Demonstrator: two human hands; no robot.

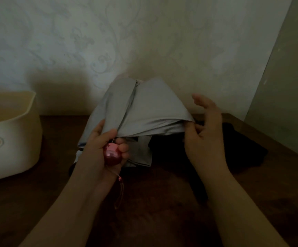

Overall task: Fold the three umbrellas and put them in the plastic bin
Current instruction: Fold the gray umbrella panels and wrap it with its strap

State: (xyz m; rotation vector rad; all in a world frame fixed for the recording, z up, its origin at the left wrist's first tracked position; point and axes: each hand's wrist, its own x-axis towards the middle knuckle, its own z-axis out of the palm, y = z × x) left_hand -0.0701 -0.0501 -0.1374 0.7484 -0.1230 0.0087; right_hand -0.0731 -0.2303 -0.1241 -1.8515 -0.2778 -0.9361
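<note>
Head view: a dark wooden bench (153, 202) stands against a pale patterned wall (73, 41), with a cream plastic bin (10, 139) at its left edge. A grey fabric umbrella (141, 111) is held above the middle of the bench, half collapsed. A black cloth heap (216, 152) lies behind it. The left hand (107, 147) grips its red rounded handle (112, 155); the right hand (203, 132) pinches the canopy's edge.

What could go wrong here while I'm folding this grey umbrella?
The grey umbrella canopy hangs loose and bunched, so the right hand, pinching only its edge, may lose a fold. The left hand holds the red handle with cloth under the thumb; fabric could catch there. The wrist strap dangles and might snag. A black umbrella lies underneath and could get dragged.
</note>
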